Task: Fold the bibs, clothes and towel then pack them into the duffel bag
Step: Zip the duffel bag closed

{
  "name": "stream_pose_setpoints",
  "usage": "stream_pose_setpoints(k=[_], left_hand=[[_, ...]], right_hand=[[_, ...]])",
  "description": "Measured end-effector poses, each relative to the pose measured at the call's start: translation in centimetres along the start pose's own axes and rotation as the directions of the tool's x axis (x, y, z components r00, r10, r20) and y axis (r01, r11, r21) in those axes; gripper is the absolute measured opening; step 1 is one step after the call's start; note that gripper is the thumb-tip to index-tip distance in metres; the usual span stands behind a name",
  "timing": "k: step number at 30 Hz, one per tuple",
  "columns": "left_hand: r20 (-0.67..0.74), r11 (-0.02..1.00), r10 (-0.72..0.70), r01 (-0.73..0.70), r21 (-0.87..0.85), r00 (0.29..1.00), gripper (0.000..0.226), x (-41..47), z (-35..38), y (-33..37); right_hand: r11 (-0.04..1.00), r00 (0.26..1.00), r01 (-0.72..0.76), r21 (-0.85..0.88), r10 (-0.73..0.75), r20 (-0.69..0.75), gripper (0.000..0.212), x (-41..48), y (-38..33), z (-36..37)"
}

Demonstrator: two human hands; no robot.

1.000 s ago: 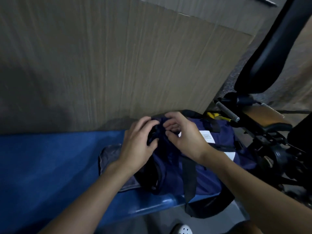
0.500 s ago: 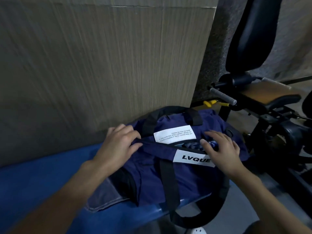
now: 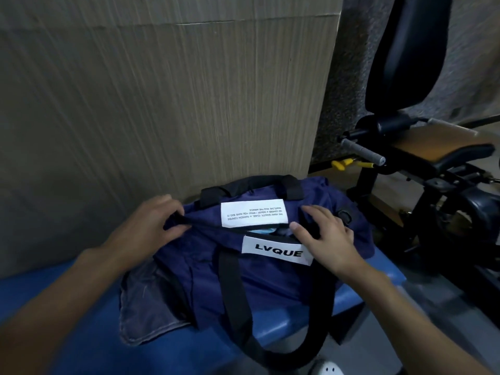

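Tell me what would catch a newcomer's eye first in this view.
The navy duffel bag on the blue bench, centre frame, with its two white labels, stands out most. The left hand pinches the bag's left end while the right hand rests flat by the partly open top, where pale blue cloth shows. A black exercise machine stands at the right.

Navy duffel bag [image 3: 265, 272] lies on its side, zip partly open, something pale blue, perhaps cloth, inside.
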State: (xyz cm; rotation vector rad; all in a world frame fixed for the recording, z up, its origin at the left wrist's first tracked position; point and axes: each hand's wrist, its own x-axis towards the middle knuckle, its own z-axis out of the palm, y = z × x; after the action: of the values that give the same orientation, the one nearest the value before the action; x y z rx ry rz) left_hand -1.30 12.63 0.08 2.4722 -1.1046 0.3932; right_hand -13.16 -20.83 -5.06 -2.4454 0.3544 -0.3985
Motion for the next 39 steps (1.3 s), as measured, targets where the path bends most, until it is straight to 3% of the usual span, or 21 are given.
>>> stream_pose_setpoints(k=[6, 11, 13, 15, 18, 23, 27, 30, 35, 39], left_hand=[[0.007, 0.987, -0.142, 0.141, 0.076, 0.99, 0.034, -3.0, -3.2, -4.2], [0.224, 0.866, -0.356, 0.231, 0.443, 0.907, 0.041, -3.2, -4.0, -2.8], [0.313, 0.896, -0.317, 0.175, 0.408, 0.895, 0.063, -2.2, -3.4, 0.2], [0.318, 0.954, -0.191, 0.099, 0.283, 0.929, 0.076, -0.9, -2.3, 4.1], [0.241, 0.989, -0.048, 0.013, 0.144, 0.969, 0.067, 1.6, 1.2, 8.9], [0.22, 0.998, 0.039, -0.05, 0.046, 0.975, 0.031, 5.7, 7.9, 13.5], [0.258, 0.995, 0.019, -0.044, 0.091, 0.966, 0.026, 7.7, 10.9, 14.8], [0.268, 0.992, -0.002, -0.031, 0.12, 0.963, 0.027, 8.4, 12.0, 14.9], [0.273, 0.99, -0.032, -0.008, 0.143, 0.961, 0.02, 9.1, 12.5, 15.4], [0.3, 0.993, -0.044, 0.007, 0.122, 0.953, 0.018, 9.6, 12.8, 16.1]], right_hand=[[0.989, 0.989, 0.107, -0.099, -0.095, 0.111, 0.063, -0.8, -3.2, 2.2], [0.972, 0.977, 0.138, -0.19, -0.102, 0.187, 0.066, -0.9, -3.9, 3.6], [0.977, 0.978, 0.13, -0.17, -0.098, 0.185, 0.066, -0.9, -3.4, 3.8], [0.978, 0.98, 0.135, -0.156, -0.109, 0.165, 0.063, -0.9, -2.6, 3.8], [0.982, 0.988, 0.144, -0.123, -0.135, 0.075, 0.058, -0.8, -0.9, 3.7], [0.968, 0.973, 0.178, -0.177, -0.2, -0.113, 0.034, -1.2, 2.4, 3.3], [0.971, 0.986, 0.111, -0.214, -0.134, -0.099, 0.049, -0.5, 3.3, 2.6], [0.962, 0.995, 0.095, -0.255, -0.099, -0.003, 0.052, 0.4, 4.3, 2.0], [0.992, 0.991, 0.113, -0.055, -0.109, 0.08, 0.049, 1.6, 5.5, 1.7], [0.987, 0.991, 0.104, 0.122, -0.113, 0.069, 0.023, 2.0, 6.4, 1.4]])
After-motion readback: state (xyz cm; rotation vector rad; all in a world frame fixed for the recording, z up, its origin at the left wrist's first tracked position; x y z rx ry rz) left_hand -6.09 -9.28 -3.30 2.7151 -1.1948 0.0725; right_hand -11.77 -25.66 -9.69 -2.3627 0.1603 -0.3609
